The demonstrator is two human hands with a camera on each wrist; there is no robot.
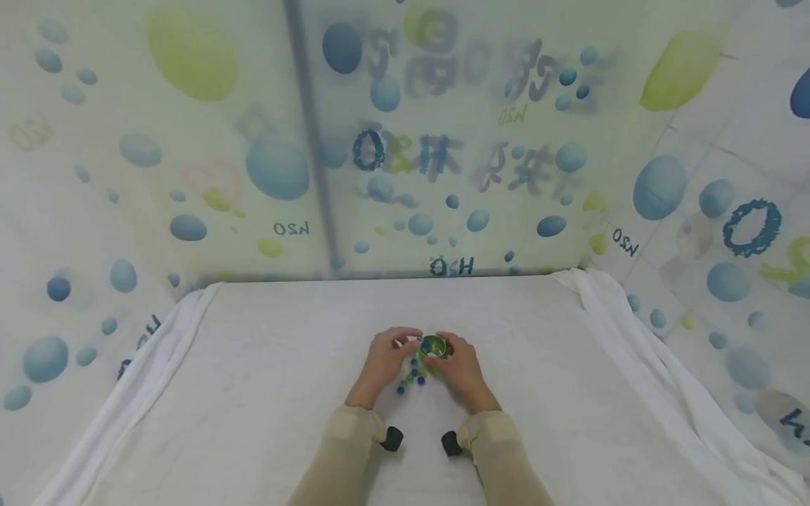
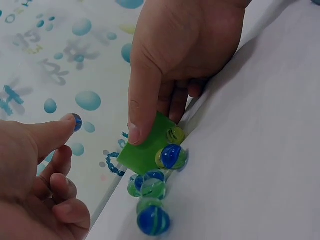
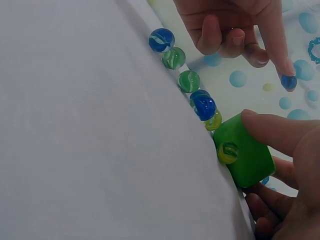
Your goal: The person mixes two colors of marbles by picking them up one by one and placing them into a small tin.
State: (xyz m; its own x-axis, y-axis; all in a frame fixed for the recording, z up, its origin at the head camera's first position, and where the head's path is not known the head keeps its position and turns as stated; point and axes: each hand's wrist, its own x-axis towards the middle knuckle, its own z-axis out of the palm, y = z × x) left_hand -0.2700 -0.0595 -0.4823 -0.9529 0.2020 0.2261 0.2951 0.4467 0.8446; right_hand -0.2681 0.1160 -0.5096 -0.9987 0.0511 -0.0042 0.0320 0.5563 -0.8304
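My left hand (image 1: 386, 357) pinches a blue glass marble (image 2: 76, 122) between thumb and fingertip, held up beside the cup's rim. My right hand (image 1: 466, 367) grips a small green cup (image 3: 250, 155), thumb on one side and fingers round the other. From the head view I look into the cup's open top. Several loose marbles lie on the white cloth just in front of the cup, among them a blue one with pale swirls (image 3: 161, 40), a green one (image 3: 189, 81) and a yellow-green one (image 3: 228, 153) right at the cup's wall.
A white cloth (image 1: 272, 393) covers the table, bunched into folds (image 1: 601, 302) along the right side and the left side. Curtain-like walls (image 1: 405, 140) with blue and green spots stand behind and at both sides. Dark wrist-worn devices (image 1: 393, 439) sit at both sleeves.
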